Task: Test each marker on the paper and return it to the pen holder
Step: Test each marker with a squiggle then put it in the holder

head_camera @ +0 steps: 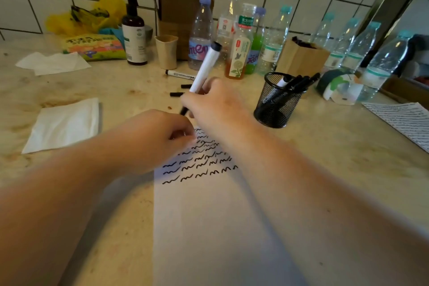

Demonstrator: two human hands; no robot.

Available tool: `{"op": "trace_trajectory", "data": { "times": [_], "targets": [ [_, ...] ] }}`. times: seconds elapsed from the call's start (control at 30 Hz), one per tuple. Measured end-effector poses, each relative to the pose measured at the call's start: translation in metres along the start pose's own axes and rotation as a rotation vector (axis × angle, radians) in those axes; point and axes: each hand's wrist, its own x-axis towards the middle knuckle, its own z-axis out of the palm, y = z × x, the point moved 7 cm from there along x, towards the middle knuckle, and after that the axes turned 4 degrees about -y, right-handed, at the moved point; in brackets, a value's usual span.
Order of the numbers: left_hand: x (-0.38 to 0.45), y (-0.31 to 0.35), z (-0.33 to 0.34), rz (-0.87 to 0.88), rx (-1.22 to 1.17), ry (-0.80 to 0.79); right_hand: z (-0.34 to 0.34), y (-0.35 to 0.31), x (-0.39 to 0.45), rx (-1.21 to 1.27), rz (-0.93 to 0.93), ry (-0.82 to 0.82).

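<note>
My right hand (pixel 213 104) grips a white marker (pixel 204 67) with a black end, tilted, its black tip pointing down just past the far edge of the paper (pixel 209 227). Rows of black squiggles (pixel 199 160) cover the paper's far part. My left hand (pixel 162 139) rests on the paper's far left corner with curled fingers; I cannot tell whether it holds anything. The black mesh pen holder (pixel 277 102) stands to the right with several black markers in it. Another white marker (pixel 181 74) and two black caps (pixel 176 94) lie on the counter behind my hands.
Several plastic bottles (pixel 274 42), a paper cup (pixel 166 51), a dark pump bottle (pixel 134 30) and cardboard boxes (pixel 301 58) line the tiled wall. White tissues (pixel 65 123) lie at the left. A scribbled sheet (pixel 404 121) sits at the right edge.
</note>
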Motion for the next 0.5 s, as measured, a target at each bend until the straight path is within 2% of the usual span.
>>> {"op": "trace_trajectory", "data": {
  "times": [0.1,0.27,0.5],
  "targets": [
    [-0.002,0.000,-0.001,-0.040,-0.063,-0.015,0.008,0.008,-0.017,0.228,0.075,-0.021],
    [-0.005,-0.005,-0.009,-0.127,-0.119,0.008,-0.006,0.032,-0.024,0.377,0.118,0.037],
    [-0.013,0.015,-0.017,0.152,-0.348,0.110,-0.012,0.039,-0.033,0.691,0.020,-0.167]
  ]
}}
